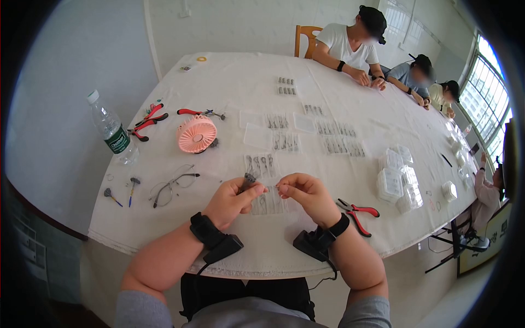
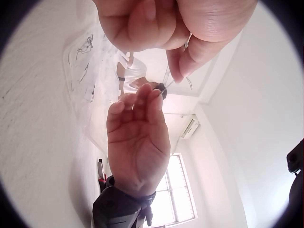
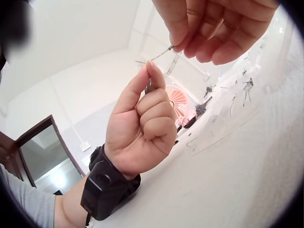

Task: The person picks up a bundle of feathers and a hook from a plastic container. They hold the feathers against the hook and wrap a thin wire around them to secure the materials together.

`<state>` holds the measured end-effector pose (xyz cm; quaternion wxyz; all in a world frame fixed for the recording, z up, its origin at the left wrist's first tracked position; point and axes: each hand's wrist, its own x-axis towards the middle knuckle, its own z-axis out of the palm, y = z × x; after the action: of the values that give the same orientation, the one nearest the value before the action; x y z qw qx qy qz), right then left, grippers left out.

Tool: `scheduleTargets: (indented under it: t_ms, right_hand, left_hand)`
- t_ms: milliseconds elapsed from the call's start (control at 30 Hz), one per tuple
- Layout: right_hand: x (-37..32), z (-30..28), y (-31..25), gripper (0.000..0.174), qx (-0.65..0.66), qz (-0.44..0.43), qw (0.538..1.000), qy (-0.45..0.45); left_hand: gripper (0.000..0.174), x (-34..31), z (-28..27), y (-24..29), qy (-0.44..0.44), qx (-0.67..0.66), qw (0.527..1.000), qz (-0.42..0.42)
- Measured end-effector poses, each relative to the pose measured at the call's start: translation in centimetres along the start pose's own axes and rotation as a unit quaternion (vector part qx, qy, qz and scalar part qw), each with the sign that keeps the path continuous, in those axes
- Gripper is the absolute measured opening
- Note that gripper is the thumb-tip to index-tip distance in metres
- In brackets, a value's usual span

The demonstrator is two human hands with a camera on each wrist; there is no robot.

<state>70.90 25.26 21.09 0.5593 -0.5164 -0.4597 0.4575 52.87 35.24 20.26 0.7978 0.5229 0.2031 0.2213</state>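
Left hand (image 1: pixel 234 200), fingers curled, and right hand (image 1: pixel 307 195), fingers loosely bent, pinch a thin wire (image 3: pixel 162 53) between their fingertips, just below the head view's centre.

A grey top (image 1: pixel 249 315) and black legwear (image 1: pixel 213 288) are clothing the person.
The left sleeve (image 1: pixel 143 310) and the right sleeve (image 1: pixel 367 312), both plain grey, are ending near the elbows. Behind the left hand (image 1: pixel 233 201), a wide black strap (image 1: pixel 205 229) is carrying a boxy black casing (image 1: pixel 225 248), its face showing a round, lens-like disc in the right wrist view. Behind the right hand (image 1: pixel 309 198), a second black strap (image 1: pixel 336 227) is bearing a similar angular casing (image 1: pixel 309 246). Thin black cables (image 1: pixel 201 268) are trailing from both casings.
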Motion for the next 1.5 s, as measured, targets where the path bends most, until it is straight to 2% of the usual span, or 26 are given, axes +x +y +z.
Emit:
scheduleTargets:
  t_ms: [367,733,933,1067,1167,1233,1267,1333,1433,1500]
  right_hand:
    - [0.0,0.1,0.1,0.014,-0.002,-0.004,1.000,0.007]
    - [0.1,0.2,0.5,0.014,-0.041,-0.029,0.999,0.015]
    - [0.1,0.4,0.2,0.014,-0.045,-0.025,0.998,0.022]
    - [0.0,0.4,-0.2,0.013,-0.047,0.007,0.999,0.014]
    - [-0.1,0.5,-0.3,0.013,-0.065,0.021,0.998,0.017]
    - [-0.1,0.5,-0.5,0.013,-0.099,0.048,0.994,0.021]
    - [-0.1,0.4,-0.2,0.014,-0.121,0.020,0.992,0.027]
    - [0.1,0.2,0.4,0.017,-0.164,-0.036,0.985,0.042]
    - [-0.2,0.4,-1.1,0.017,-0.243,-0.073,0.965,0.072]
    - [-0.3,0.7,-1.1,0.017,-0.234,-0.121,0.963,0.052]
  left_hand:
    - [0.016,0.0,0.1,0.1,0.046,0.016,0.999,0.004]
    - [0.023,-0.1,0.8,0.4,0.114,0.058,0.992,0.012]
    - [0.019,0.0,0.9,0.3,0.118,0.062,0.991,0.014]
    - [0.020,0.0,0.8,0.3,0.124,0.073,0.990,0.013]
    - [0.023,0.1,0.8,-0.1,0.141,0.086,0.986,0.039]
    - [0.022,0.1,0.6,-0.1,0.152,0.206,0.961,0.103]
    - [0.021,0.1,0.6,-0.1,0.157,0.264,0.942,0.135]
    - [0.020,-0.3,0.9,0.3,0.155,0.325,0.920,0.157]
    - [0.020,-0.5,0.9,0.3,0.140,0.391,0.894,0.170]
    - [0.020,-0.5,1.0,0.5,0.130,0.416,0.883,0.174]
